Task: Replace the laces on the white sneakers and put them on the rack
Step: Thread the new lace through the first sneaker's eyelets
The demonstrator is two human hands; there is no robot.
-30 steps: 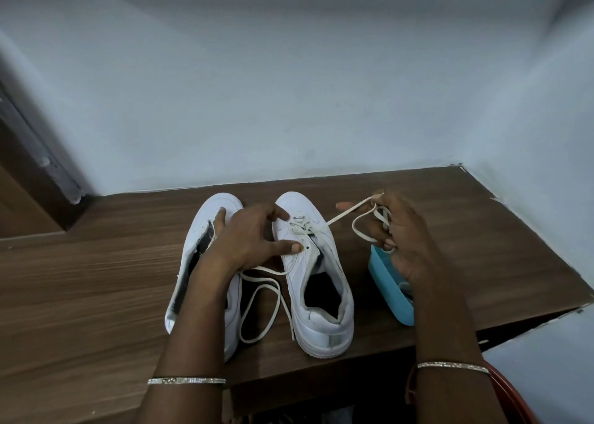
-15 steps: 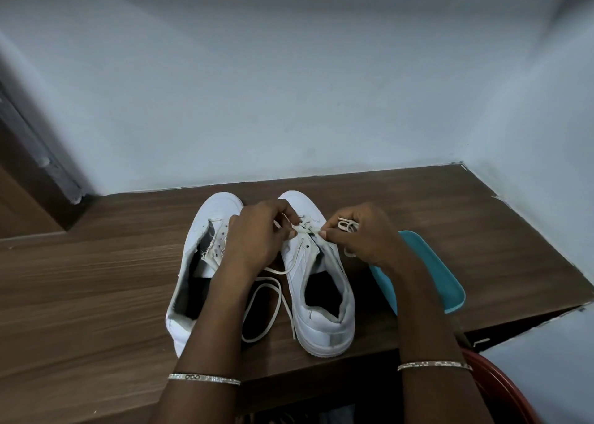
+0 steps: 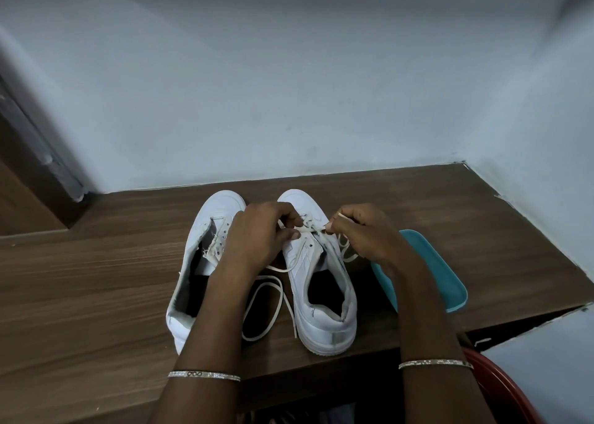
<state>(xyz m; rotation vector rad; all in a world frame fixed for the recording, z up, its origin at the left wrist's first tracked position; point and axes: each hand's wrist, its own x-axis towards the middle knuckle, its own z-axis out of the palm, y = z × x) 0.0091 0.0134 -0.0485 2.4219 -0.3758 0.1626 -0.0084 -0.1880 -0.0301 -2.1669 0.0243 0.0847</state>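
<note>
Early in lacing: pinching the flat cream lace (image 3: 288,311) between fingertips of left hand (image 3: 257,235) and right hand (image 3: 364,235) at the toe-end eyelets of one white leather sneaker (image 3: 328,327) on the brown wooden shelf (image 3: 96,279), with its unlaced twin (image 3: 218,208) at 9 o'clock and racking left to do

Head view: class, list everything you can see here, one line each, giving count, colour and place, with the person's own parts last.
wall: pale grey-blue, behind
wooden top: one, brown, against the wall
unlaced sneaker: one, white, on the wooden top
part-laced sneaker: one, white, right of the unlaced sneaker
lace: one, cream, in the part-laced sneaker's front eyelets, a loop lying between the shoes
tray: one, teal, right of the sneakers
red rim: one, bottom right corner, kind unclear
bangles: two, silver, one per wrist
left hand: pinching the lace
right hand: pinching the lace
</note>
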